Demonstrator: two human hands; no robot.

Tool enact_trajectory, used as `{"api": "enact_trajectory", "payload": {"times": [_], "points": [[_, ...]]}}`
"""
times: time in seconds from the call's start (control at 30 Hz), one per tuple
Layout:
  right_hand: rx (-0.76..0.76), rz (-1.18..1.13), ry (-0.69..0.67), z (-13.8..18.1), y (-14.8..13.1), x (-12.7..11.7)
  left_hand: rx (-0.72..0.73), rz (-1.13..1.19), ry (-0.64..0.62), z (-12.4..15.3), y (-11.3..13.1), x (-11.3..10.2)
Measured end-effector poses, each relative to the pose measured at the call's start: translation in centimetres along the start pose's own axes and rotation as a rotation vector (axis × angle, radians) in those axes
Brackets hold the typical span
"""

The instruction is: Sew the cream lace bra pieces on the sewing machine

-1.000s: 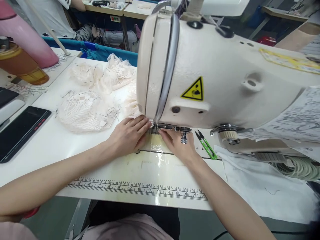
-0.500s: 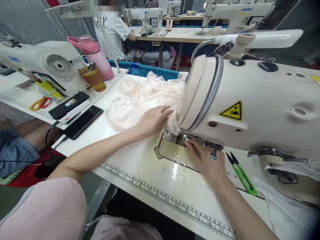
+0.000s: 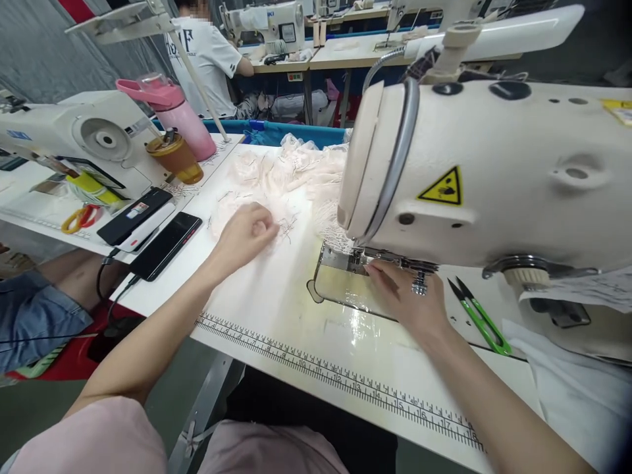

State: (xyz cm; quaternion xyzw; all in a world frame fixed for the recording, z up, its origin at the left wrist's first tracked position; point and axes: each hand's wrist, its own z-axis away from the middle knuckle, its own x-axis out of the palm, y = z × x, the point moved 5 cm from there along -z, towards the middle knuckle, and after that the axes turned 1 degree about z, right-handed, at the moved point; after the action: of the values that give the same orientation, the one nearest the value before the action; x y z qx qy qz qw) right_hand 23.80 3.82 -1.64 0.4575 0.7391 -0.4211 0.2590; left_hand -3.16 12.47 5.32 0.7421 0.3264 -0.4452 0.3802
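Since the earlier frame the left hand (image 3: 247, 234) has gone from the lace beside the machine head out to the round lace piece (image 3: 222, 212) on the open table, while the right hand (image 3: 409, 306) stays in by the presser foot (image 3: 358, 260) of the industrial sewing machine (image 3: 474, 158). The relation that matters is that the round piece lies directly beneath and around the left hand's curled fingers, well to the left of the needle area, so the left hand is by far the nearer one. Thumb and fingers bend towards each other there, but whether they pinch any lace I cannot tell. The right hand's thumb and fingertips come close together just right of the presser foot; whether they press or grasp fabric is hidden. The round piece shows no clear long axis, being roughly circular and partly covered, with loose dark threads sticking out on its right side. The gathered peach lace (image 3: 330, 220) at the machine does have a direction: one end sits at the presser foot, and its length runs away from the person, bending leftward into the crumpled lace heap (image 3: 296, 168) behind
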Motion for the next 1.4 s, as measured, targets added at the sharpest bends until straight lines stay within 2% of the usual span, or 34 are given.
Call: {"api": "enact_trajectory", "payload": {"times": [0.07, 0.13, 0.17, 0.23, 0.3, 0.37, 0.43, 0.5, 0.6, 0.73, 0.9, 1.13, 1.27, 1.4], "points": [[0.013, -0.004, -0.014, 0.1, 0.1, 0.1, 0.1, 0.113, -0.173, 1.1, 2.9, 0.2], [0.003, -0.008, -0.021, 0.2, 0.0, 0.2, 0.196, 0.268, -0.456, 3.0, 6.2, 1.2], [-0.008, -0.009, -0.028, 0.2, -0.1, 0.2, 0.246, 0.307, -0.544, 3.9, 7.7, 1.5], [-0.049, -0.009, -0.058, 0.2, -0.3, 0.3, 0.343, 0.337, -0.618, 5.5, 10.1, 2.1], [-0.1, -0.005, -0.096, 0.2, -0.6, 0.3, 0.42, 0.322, -0.563, 6.1, 11.5, 2.5], [-0.182, -0.01, -0.126, 0.1, -1.1, 0.2, 0.473, 0.236, -0.444, 6.2, 11.9, 3.1], [-0.311, -0.03, -0.143, 0.2, -1.8, 0.0, 0.523, 0.108, -0.342, 6.0, 12.0, 3.8], [-0.403, -0.042, -0.162, 0.3, -2.3, -0.2, 0.561, 0.016, -0.3, 5.7, 11.8, 4.6], [-0.446, -0.023, -0.198, 0.5, -2.6, -0.4, 0.582, -0.063, -0.226, 5.1, 11.5, 5.3], [-0.373, 0.033, -0.257, 0.6, -2.2, -0.2, 0.604, -0.142, -0.099, 4.5, 11.0, 6.0], [-0.22, 0.028, -0.284, 0.6, -1.4, 0.1, 0.664, -0.136, -0.111, 3.6, 10.4, 7.4], [-0.067, -0.031, -0.242, 1.3, -0.7, 0.0, 0.654, -0.085, -0.07, 2.6, 9.8, 7.7], [-0.061, -0.074, -0.218, 1.4, -0.6, -0.1, 0.646, -0.051, -0.049, 2.5, 9.7, 7.7], [-0.144, -0.037, -0.246, 1.2, -0.9, 0.2, 0.642, -0.029, -0.035, 2.6, 9.5, 7.8]]}}
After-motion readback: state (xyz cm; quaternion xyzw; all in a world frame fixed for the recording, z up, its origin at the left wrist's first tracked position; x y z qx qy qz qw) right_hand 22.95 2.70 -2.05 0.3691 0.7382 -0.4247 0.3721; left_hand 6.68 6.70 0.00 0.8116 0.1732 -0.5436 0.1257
